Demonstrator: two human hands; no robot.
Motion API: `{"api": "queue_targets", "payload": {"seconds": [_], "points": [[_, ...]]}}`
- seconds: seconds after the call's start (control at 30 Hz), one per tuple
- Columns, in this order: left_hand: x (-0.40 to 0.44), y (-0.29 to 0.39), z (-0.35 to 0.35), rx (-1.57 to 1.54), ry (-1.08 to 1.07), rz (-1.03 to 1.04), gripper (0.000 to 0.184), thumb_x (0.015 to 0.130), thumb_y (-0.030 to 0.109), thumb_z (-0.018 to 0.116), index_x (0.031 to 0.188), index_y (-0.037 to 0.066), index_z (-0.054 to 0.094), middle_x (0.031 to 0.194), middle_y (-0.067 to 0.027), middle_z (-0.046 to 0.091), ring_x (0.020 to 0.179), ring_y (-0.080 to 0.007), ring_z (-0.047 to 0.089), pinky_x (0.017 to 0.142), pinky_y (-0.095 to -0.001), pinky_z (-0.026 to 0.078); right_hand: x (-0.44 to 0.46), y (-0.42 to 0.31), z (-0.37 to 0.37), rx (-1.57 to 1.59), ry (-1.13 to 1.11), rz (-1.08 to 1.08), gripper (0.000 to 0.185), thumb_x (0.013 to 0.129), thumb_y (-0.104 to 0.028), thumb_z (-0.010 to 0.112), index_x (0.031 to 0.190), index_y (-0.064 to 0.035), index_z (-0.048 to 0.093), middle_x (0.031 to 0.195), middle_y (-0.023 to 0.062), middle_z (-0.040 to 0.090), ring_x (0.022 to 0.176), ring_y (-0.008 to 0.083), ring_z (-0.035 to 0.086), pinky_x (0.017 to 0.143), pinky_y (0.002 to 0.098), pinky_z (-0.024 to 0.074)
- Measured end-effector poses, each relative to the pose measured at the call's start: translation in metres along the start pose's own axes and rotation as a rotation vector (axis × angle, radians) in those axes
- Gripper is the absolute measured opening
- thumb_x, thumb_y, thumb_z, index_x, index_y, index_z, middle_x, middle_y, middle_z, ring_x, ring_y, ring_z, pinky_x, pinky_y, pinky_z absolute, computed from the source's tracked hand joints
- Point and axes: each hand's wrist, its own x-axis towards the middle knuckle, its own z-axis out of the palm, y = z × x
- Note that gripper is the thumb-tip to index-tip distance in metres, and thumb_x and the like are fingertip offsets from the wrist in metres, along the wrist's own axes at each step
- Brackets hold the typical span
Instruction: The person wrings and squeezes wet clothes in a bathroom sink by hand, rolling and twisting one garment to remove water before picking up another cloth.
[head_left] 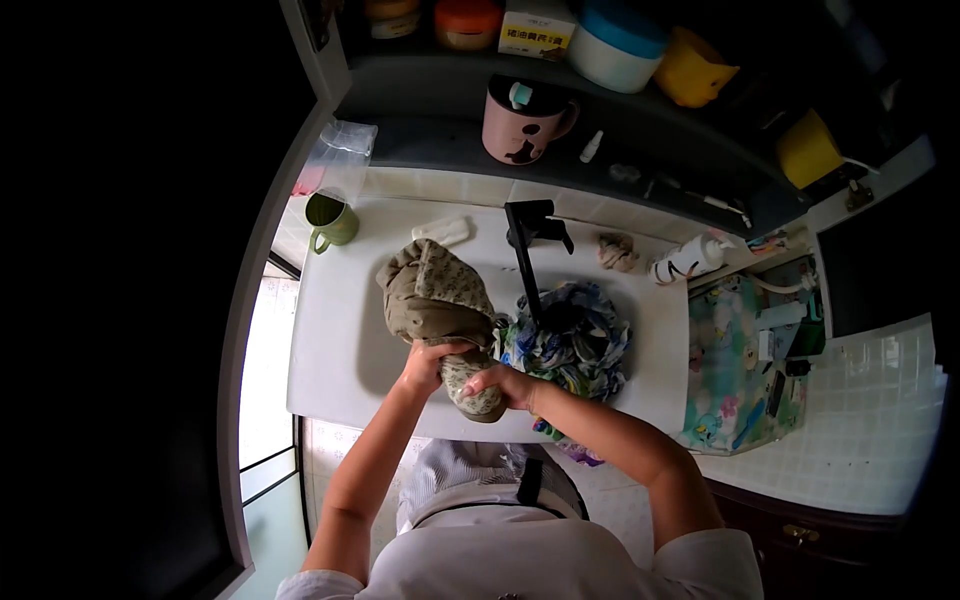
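A bunched olive-brown cloth with a small floral pattern [440,290] hangs over the left part of the white sink [655,350]. My left hand [424,366] is wrapped round its narrowed middle. Lower down, my right hand [505,388] grips the same cloth near its end, thumb on top. Just right of my hands, a heap of blue, white and green patterned cloth [575,345] lies in the basin beneath the black faucet [530,240], with part of it over the front edge.
A green mug [331,220] and a white soap bar [441,231] stand on the back rim. At the right are a crumpled cloth [617,251] and a white bottle [690,260]. Above, a dark shelf [420,140] holds a pink mug [520,125] and several containers.
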Motion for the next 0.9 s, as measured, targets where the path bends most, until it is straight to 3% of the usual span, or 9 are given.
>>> {"api": "queue_targets", "payload": {"seconds": [0.07,0.2,0.33,0.43,0.57,0.7,0.9], "points": [[-0.002,-0.009,-0.015,0.076,-0.018,0.02,0.041,0.074,-0.004,0.064,0.114,-0.009,0.057,0.11,-0.0175,0.064,0.1,-0.0289,0.063,0.088,-0.0362,0.052,-0.007,-0.008,0.016,-0.105,0.078,-0.044,0.036,0.069,-0.019,0.067,0.101,-0.0032,0.065,0.092,0.0069,0.067,0.087,0.0173,0.063,0.086,0.031,0.0483],[-0.008,-0.017,-0.013,-0.176,0.135,-0.103,0.038,0.082,0.003,0.062,0.118,-0.007,0.056,0.114,-0.0161,0.063,0.104,-0.0286,0.061,0.092,-0.0375,0.049,-0.015,-0.01,0.021,-0.436,0.205,-0.074,0.04,0.069,-0.022,0.073,0.105,-0.0037,0.066,0.097,0.0061,0.068,0.091,0.0157,0.062,0.084,0.0301,0.0475],[-0.017,-0.025,-0.006,-0.299,0.183,-0.164,0.036,0.084,0.012,0.061,0.116,-0.004,0.057,0.114,-0.0148,0.063,0.105,-0.0282,0.06,0.095,-0.04,0.047,-0.013,-0.001,0.021,-0.563,0.277,-0.042,0.039,0.07,-0.023,0.075,0.103,-0.0041,0.067,0.092,0.0068,0.069,0.084,0.0153,0.063,0.079,0.0299,0.0491],[-0.024,-0.037,-0.013,-0.304,0.265,-0.16,0.034,0.083,0.014,0.06,0.113,-0.003,0.058,0.11,-0.0173,0.063,0.101,-0.0309,0.061,0.093,-0.0408,0.048,-0.013,0.012,0.022,-0.418,0.282,-0.021,0.037,0.07,-0.022,0.074,0.101,-0.0025,0.067,0.091,0.0082,0.068,0.081,0.0162,0.064,0.076,0.0302,0.0502],[-0.032,-0.035,-0.002,-0.34,0.212,-0.18,0.035,0.082,0.013,0.057,0.112,-0.005,0.057,0.107,-0.02,0.063,0.097,-0.0335,0.062,0.09,-0.0424,0.05,-0.01,0.031,0.023,-0.157,0.328,-0.023,0.033,0.071,-0.021,0.069,0.098,-0.0019,0.067,0.092,0.009,0.067,0.079,0.0174,0.064,0.076,0.0299,0.0505],[-0.035,-0.038,-0.009,-0.266,0.232,-0.169,0.031,0.08,0.009,0.056,0.104,-0.009,0.06,0.104,-0.0211,0.064,0.095,-0.0333,0.063,0.089,-0.0428,0.051,-0.01,0.049,0.022,0.078,0.273,0.011,0.033,0.073,-0.027,0.063,0.096,-0.0021,0.067,0.092,0.0089,0.066,0.079,0.0181,0.064,0.076,0.0302,0.0506],[-0.017,-0.045,-0.03,-0.239,0.144,-0.168,0.023,0.078,0.005,0.057,0.093,-0.011,0.064,0.092,-0.0198,0.067,0.086,-0.0316,0.065,0.083,-0.0413,0.053,-0.015,0.038,0.019,0.222,0.115,0.003,0.036,0.073,-0.027,0.064,0.098,-0.0017,0.065,0.09,0.0086,0.066,0.08,0.0171,0.063,0.074,0.0279,0.0495]]}}
